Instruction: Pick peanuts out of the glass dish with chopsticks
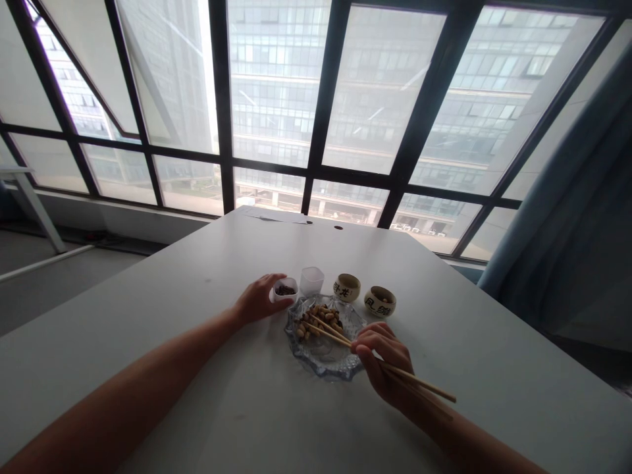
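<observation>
- The table (469, 342) is wide and pale. It runs to a far edge under the window (276, 85), and there is bare surface to the left, to the right and in front of the cluster of dishes.
- The glass plate (320, 370) with a wavy rim lies in the middle of the table, well away from every edge. It sits between the two hands.
- The right hand (385, 368) rests at the plate's right rim. Its fingers are closed around the chopsticks, with the thumb and forefinger pinching them near the middle.
- The left hand (257, 299) lies on the table at the plate's upper left. It is curled around the small dish, with the thumb along the far rim and the fingers on the near side.
- The chopsticks (328, 331) are a wooden pair lying almost flat. Their long axis runs from lower right to upper left. The butt ends stick out behind the right hand over open table, and the tips point into the peanuts, slightly spread.
- Two round bowls with dark lettering, one (346, 288) and the other (380, 301), stand just behind the plate's far right rim and close to each other.
- A clear cup (312, 280) stands just beyond the plate, between the small dish and the bowls.
- The small dish (285, 288) is white with something dark inside, and it sits next to the plate's far left rim.
- The peanuts (318, 319) are heaped on the far half of the plate. The near half is bare glass.
</observation>
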The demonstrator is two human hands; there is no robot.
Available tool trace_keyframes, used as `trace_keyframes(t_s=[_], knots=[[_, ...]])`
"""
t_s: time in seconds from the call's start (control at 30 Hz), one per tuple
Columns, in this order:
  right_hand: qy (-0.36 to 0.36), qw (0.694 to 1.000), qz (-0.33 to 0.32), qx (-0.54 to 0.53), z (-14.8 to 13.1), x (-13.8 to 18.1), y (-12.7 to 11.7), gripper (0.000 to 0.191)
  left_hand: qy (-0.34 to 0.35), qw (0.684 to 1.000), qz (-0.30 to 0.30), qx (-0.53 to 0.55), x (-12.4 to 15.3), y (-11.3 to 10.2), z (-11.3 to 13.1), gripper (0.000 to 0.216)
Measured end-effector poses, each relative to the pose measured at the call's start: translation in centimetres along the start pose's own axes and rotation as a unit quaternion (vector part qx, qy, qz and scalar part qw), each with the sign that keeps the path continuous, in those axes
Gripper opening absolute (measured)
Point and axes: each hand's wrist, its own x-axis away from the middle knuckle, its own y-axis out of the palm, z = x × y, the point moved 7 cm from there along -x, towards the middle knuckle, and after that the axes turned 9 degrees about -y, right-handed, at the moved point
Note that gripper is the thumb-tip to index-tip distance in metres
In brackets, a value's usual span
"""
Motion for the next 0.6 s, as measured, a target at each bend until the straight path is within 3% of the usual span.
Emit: trace_keyframes(t_s=[0.6], knots=[[0.102,0.995,0.004,-0.022,1.1,0.5,0.5,0.032,0.006,1.000,-0.007,0.000,0.1,-0.1,0.2,0.058]])
